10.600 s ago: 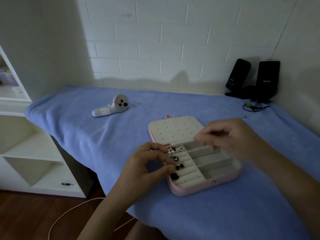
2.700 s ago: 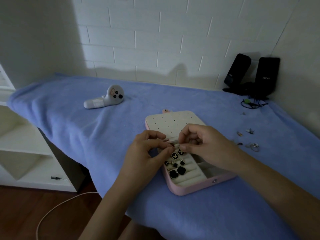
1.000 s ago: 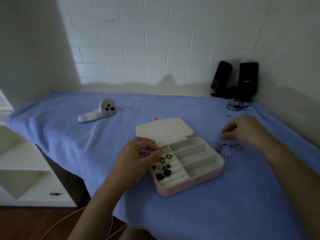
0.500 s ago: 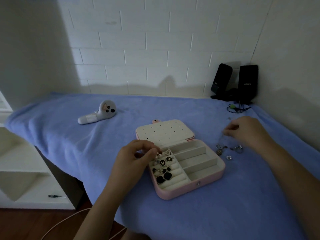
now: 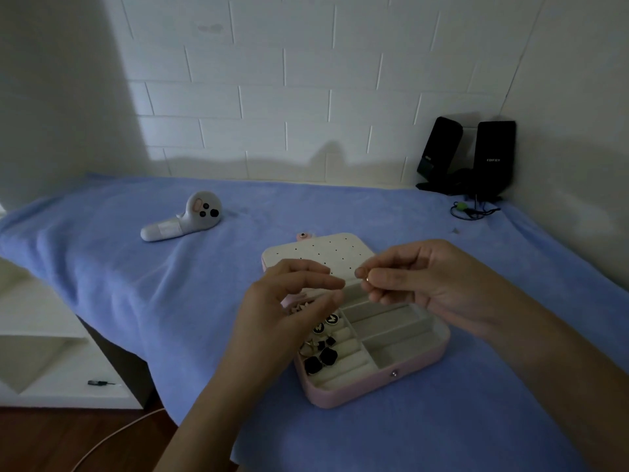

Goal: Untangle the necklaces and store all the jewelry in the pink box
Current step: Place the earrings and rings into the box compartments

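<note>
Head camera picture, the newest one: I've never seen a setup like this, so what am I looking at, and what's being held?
There is no machine here: a person wears a camera on the head, so you look down at their two hands. A blue cloth covers the surface. On it lies an open pink box, its lid laid back, with dark and white jewelry in its left slots. The right hand pinches a small gold piece above the box; the left hand hovers beside it, fingers loosely bent, apparently empty. Farther back lie a white controller and two black speakers.
</note>
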